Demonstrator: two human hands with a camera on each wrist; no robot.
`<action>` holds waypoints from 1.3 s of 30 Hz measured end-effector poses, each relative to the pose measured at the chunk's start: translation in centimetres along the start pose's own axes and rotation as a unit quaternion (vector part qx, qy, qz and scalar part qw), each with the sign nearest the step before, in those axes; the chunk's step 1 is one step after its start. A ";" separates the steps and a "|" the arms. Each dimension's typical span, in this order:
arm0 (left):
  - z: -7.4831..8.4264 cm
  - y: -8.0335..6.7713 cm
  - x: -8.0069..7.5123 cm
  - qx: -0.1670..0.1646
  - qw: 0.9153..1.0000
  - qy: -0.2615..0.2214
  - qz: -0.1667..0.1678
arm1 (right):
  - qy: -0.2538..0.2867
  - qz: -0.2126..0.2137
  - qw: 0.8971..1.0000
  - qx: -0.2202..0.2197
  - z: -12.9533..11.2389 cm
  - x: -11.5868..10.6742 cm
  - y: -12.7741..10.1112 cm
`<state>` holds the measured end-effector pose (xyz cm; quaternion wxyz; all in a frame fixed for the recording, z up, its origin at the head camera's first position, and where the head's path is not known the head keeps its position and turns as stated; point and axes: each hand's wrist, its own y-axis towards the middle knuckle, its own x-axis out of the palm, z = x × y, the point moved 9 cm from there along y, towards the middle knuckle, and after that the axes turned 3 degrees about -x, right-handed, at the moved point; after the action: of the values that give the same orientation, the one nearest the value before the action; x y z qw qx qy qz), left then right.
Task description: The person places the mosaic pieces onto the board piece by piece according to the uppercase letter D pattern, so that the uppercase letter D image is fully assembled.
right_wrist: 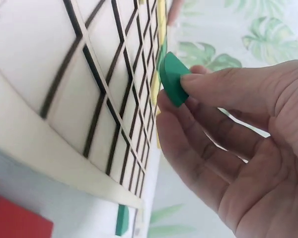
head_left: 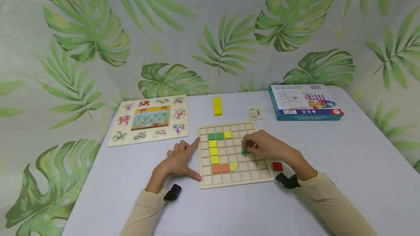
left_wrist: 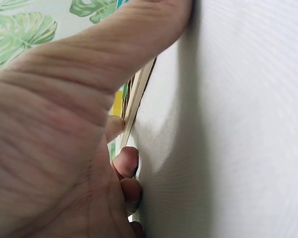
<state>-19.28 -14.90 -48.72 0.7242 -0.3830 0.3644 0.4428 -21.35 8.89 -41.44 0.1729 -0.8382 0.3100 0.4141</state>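
Wooden grid board (head_left: 259, 174) with coloured blocks, on a white cloth-covered desk (head_left: 344, 163).

Board: pale flat wood, square cells between thin raised ribs; green, yellow and orange square blocks and one yellow quarter-round sit in its left half. Green piece (right_wrist: 173, 79): smooth, flat-faced with one curved edge, held just above the board's right-centre cells. Right hand (head_left: 267, 146): grip closed on the green piece, pinched between thumb and fingertips. Left hand (head_left: 178, 161): grip open, holding nothing, forefinger and thumb straight against the board's left edge. Red block (head_left: 277, 166): square, just right of the board. Yellow bar (head_left: 217, 106), blue box (head_left: 305, 102): beyond the board.
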 end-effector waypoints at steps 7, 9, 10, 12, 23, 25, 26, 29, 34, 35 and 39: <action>0.0 0.0 -0.1 -0.001 1.000 -0.003 -0.005 | 0.036 -0.018 0.999 -0.027 -0.5 1.4 0.2; 0.1 0.0 -0.2 0.000 1.000 -0.006 -0.005 | 0.032 -0.019 0.999 -0.027 -0.4 1.6 0.2; 0.2 0.1 -0.2 0.001 1.000 -0.006 -0.005 | 0.027 -0.018 0.999 -0.025 -0.4 1.7 0.2; 0.1 0.1 -0.2 0.000 1.000 -0.002 -0.004 | 0.015 -0.013 1.000 -0.024 -0.4 1.7 0.3; -0.1 0.3 -0.3 -0.001 1.000 0.002 0.003 | -0.022 0.011 1.000 -0.007 -0.5 1.9 1.0; -0.1 0.2 -0.3 -0.001 1.000 0.001 0.004 | -0.023 0.012 1.000 0.001 -0.4 2.0 1.0; -0.1 0.2 -0.3 -0.002 1.000 0.001 0.003 | -0.025 0.014 1.000 0.000 -0.4 2.0 1.0; 0.0 0.1 -0.3 -0.003 1.000 0.002 0.004 | -0.033 0.024 0.999 0.014 -0.5 1.9 0.9; 0.5 -0.4 -0.7 -0.004 1.000 -0.012 0.003 | -0.077 0.027 0.996 0.027 -0.7 1.8 0.7; 0.6 -0.4 -0.7 -0.004 1.000 -0.013 0.002 | -0.082 0.025 0.996 0.030 -0.7 1.8 0.6; 0.8 -0.6 -0.8 -0.002 1.000 -0.014 -0.001 | -0.101 0.016 0.994 0.027 -0.9 2.1 0.6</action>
<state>-18.83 -14.65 -47.51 0.7290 -0.3786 0.3526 0.4483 -20.25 7.13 -42.59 0.2193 -0.7818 0.3157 0.4910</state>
